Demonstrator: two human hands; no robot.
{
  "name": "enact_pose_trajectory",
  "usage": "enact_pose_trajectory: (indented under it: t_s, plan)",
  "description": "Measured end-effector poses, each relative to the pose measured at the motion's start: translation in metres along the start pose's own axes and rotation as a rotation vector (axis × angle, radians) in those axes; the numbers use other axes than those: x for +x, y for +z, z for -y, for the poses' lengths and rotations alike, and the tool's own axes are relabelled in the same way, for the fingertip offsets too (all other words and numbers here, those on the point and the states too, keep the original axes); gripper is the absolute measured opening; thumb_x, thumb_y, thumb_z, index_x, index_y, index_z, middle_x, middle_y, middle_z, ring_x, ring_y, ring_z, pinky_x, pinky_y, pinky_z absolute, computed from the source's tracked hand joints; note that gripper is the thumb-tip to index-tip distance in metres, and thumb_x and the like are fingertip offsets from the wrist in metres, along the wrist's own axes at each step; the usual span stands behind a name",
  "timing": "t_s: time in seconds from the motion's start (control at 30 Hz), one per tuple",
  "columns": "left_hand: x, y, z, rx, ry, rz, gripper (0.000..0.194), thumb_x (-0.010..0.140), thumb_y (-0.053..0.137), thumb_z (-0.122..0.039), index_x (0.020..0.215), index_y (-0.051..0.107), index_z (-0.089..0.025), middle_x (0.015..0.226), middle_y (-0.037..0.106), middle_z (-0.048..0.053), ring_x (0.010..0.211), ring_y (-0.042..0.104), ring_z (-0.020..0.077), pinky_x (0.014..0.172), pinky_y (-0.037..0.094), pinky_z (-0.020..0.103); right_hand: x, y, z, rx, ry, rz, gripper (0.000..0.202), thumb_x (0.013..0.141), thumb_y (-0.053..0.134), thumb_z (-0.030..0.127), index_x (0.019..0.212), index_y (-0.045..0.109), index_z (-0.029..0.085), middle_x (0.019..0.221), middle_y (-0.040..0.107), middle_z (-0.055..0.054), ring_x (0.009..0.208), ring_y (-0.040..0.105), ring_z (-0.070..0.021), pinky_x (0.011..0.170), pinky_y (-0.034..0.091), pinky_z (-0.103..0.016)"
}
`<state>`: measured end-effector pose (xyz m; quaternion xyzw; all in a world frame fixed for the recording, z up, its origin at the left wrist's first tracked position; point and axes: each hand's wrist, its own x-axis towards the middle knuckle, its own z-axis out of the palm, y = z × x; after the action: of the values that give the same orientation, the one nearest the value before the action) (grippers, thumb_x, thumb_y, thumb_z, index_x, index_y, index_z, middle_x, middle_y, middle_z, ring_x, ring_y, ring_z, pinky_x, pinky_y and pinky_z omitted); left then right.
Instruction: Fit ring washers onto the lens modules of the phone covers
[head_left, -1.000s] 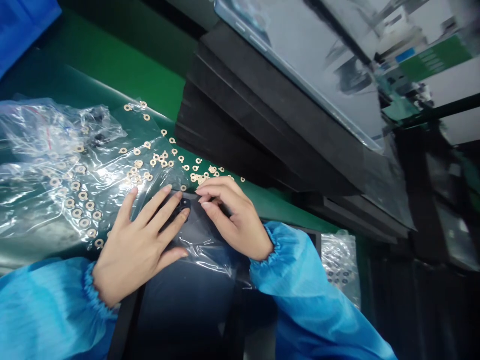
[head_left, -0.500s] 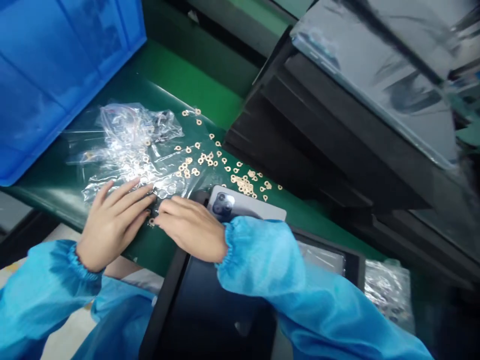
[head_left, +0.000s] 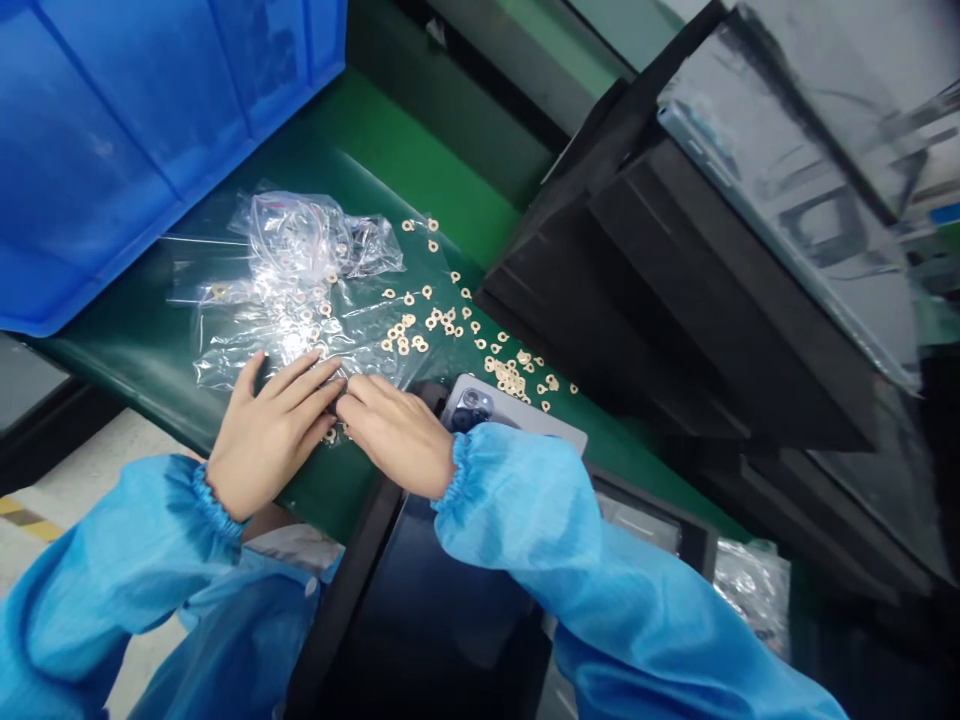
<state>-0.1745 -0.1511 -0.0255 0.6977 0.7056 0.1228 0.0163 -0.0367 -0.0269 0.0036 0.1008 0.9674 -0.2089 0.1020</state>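
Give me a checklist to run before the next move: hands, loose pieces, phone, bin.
1. Left hand fingers extended over the near edge of the clear plastic: ok.
2. What the right hand fingertips hold: cannot tell, hidden.
3. Ring-shaped pieces gathered together: not ok, scattered over the green surface and plastic.
4. Phone fully visible: not ok, partly hidden by the right sleeve.
5. Blue bin apart from both hands: ok.

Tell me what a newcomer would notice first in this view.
Probably the big blue bin filling the upper left corner. Next, the small gold rings scattered across the green table, on and beside shiny clear plastic. Then the left hand and right hand, close together at the plastic's lower edge, left of the grey phone.
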Motion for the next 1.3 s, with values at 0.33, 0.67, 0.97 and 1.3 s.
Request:
enact_pose_trajectory:
  t_s: [0.33,0.67,0.97,1.3]
  plan:
    - [0.011,-0.021,-0.015,-0.132,0.034,-0.054,0.028,0.095,0.044,-0.019,0.117,0.061,-0.018,0.131,0.062,0.011,0.121,0.056,0.0312,0.107,0.034,0.057,-0.057,-0.016,0.006,0.387,-0.098,-0.445,0.015,0.098,0.047,0.015,0.103,0.061,0.017,0.093,0.062,-0.005,0.086,0.060,-0.0148,0.077,0.053,-0.029]
    - [0.043,-0.038,-0.061,-1.063,-0.121,0.414,0.014,0.088,0.059,-0.032,0.085,0.072,-0.027,0.075,0.068,-0.007,0.066,0.060,0.0073,0.062,0.046,0.017,-0.107,-0.021,-0.002,0.950,0.154,-0.633,0.006,0.088,0.065,0.015,0.084,0.069,0.018,0.082,0.064,-0.002,0.069,0.061,-0.0098,0.061,0.052,-0.022]
    - [0.061,-0.035,-0.074,-1.051,-0.140,0.404,0.018,0.084,0.056,-0.028,0.075,0.070,-0.022,0.068,0.068,-0.004,0.061,0.060,0.0089,0.058,0.047,0.017,-0.115,-0.008,-0.011,0.759,0.175,-0.710,0.006,0.091,0.058,0.015,0.090,0.062,0.020,0.080,0.061,0.000,0.068,0.058,-0.0103,0.062,0.051,-0.023]
    - [0.069,-0.031,-0.058,-1.405,-0.198,0.878,0.014,0.080,0.054,-0.022,0.077,0.067,-0.020,0.057,0.066,-0.004,0.051,0.061,0.0095,0.051,0.050,0.019,-0.132,-0.022,-0.011,0.320,-0.082,-0.620,0.017,0.095,0.051,0.014,0.084,0.062,0.021,0.083,0.067,-0.001,0.073,0.059,-0.0128,0.064,0.053,-0.026]
